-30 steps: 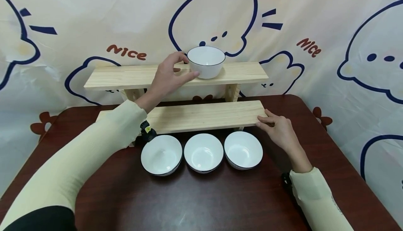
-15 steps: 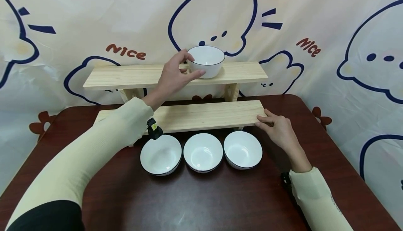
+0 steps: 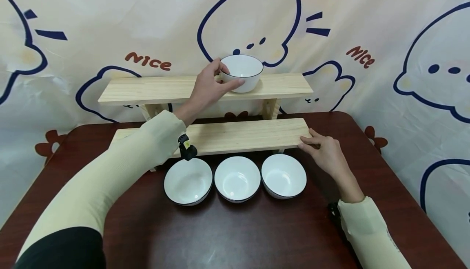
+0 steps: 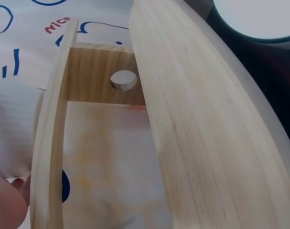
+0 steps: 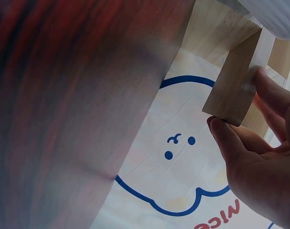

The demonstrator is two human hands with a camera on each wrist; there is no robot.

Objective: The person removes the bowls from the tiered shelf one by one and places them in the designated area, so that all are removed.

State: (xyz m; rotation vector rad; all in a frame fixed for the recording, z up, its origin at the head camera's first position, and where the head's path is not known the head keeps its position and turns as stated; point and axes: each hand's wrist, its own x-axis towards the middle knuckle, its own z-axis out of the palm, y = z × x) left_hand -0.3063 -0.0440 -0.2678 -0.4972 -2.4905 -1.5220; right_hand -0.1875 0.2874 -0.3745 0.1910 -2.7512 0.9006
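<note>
A white bowl (image 3: 242, 73) with a dark rim stands upright on the top board of a two-tier wooden shelf (image 3: 147, 89). My left hand (image 3: 207, 87) pinches its left side, the thumb along the front wall and fingers at the rim. In the left wrist view the bowl (image 4: 16, 129) shows in part behind the top board's edge, with a bit of the hand (image 4: 6, 202) below it. At the lower board's right end, my right hand (image 3: 324, 155) grips the corner between thumb and fingers. The right wrist view shows this hand (image 5: 259, 152) holding the board end (image 5: 235, 81).
Three more white bowls stand in a row before the lower board: left (image 3: 188, 181), middle (image 3: 237, 178) and right (image 3: 283, 175). Everything rests on a dark reddish-brown table (image 3: 235, 236). A printed cloth (image 3: 165, 20) hangs close behind the shelf.
My left hand has shifted slightly right along the bowl, its fingers now reaching over the rim and its thumb farther across the front. The bowl and my right hand have stayed in place.
</note>
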